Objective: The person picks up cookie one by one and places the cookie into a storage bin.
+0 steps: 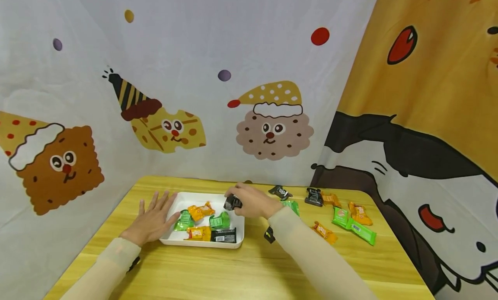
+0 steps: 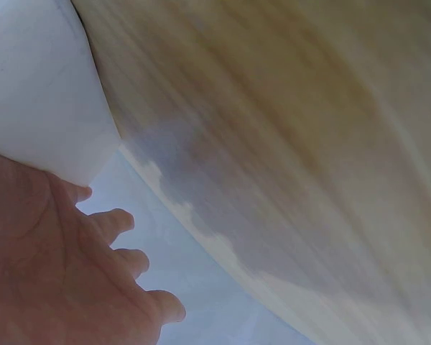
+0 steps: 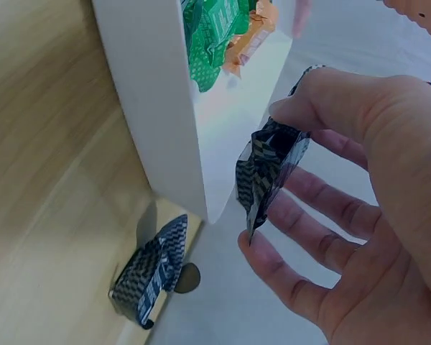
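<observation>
Curtained-off nook, bldg. type unclear: cartoon cloth (image 1: 183, 45) (biscuit (image 1: 83, 161) & cheese (image 1: 149, 129) w/ party hats (image 1: 130, 92)) hangs behind & beside a wood-look table (image 1: 210, 269).

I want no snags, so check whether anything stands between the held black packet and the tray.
Nothing visible does: the right hand holds the black packet above the tray near its far right corner, clear of the nearest green packet.
</observation>
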{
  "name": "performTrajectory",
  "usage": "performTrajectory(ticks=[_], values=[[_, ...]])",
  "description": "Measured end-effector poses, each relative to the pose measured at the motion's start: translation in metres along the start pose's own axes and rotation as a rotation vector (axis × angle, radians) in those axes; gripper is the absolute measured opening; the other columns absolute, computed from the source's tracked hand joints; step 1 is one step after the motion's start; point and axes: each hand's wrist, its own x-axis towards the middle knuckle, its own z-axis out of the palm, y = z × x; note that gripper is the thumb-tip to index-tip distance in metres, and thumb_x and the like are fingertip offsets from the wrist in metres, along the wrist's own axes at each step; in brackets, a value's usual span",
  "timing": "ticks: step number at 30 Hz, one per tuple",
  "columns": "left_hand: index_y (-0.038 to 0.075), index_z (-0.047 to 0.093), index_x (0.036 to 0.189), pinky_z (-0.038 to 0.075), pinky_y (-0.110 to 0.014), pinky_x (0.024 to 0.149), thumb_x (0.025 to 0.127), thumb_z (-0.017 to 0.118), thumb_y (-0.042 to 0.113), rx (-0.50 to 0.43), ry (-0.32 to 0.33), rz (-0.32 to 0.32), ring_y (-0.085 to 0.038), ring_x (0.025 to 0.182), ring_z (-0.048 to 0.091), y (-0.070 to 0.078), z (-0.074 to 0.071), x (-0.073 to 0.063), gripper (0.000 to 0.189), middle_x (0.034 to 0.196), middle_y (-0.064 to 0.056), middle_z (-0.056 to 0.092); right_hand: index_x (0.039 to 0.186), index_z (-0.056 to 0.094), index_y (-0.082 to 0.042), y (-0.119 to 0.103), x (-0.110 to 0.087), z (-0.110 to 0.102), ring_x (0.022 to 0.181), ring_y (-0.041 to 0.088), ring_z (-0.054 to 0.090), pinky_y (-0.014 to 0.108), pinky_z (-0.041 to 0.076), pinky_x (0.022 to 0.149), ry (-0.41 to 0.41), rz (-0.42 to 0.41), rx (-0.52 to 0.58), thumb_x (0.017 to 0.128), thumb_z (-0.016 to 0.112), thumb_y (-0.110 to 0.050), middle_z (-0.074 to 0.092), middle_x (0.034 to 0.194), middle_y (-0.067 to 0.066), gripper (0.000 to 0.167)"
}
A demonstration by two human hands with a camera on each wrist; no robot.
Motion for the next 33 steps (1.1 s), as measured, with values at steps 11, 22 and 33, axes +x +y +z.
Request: performTrajectory(ticks=[11,22,33], values=[[0.01,0.023,0.187,-0.003,-0.096,0.133,0.123,0.048,0.058,0.0,0.006,0.0,-0.065,0.178,0.004,0.001,-0.001,0.0,0.084,0.193,-0.032,0.013,0.161,0.067,-0.023,-0.018,0.029,0.003,0.142,0.022,0.07,0.041,0.062,0.121,-0.046,-0.036,-0.035,0.109,0.086,-0.023,0.067,0.162,0.004,0.056],[0.011,0.023,0.187,-0.003,-0.096,0.133,0.122,0.047,0.06,0.001,0.001,-0.007,-0.065,0.178,0.005,0.0,-0.001,0.001,0.085,0.193,-0.031,0.013,0.161,0.068,-0.025,-0.025,0.047,0.018,0.136,0.02,0.073,0.035,0.065,0.113,-0.08,-0.03,-0.077,0.108,0.088,-0.021,0.069,0.158,0.004,0.056],[0.01,0.023,0.187,-0.004,-0.096,0.133,0.122,0.048,0.059,0.001,-0.001,-0.007,-0.065,0.178,0.007,0.0,0.0,0.002,0.085,0.193,-0.032,0.013,0.162,0.067,-0.023,-0.017,0.047,0.02,0.143,0.023,0.07,0.038,0.062,0.122,-0.058,-0.031,-0.05,0.109,0.086,-0.02,0.065,0.165,0.006,0.056]])
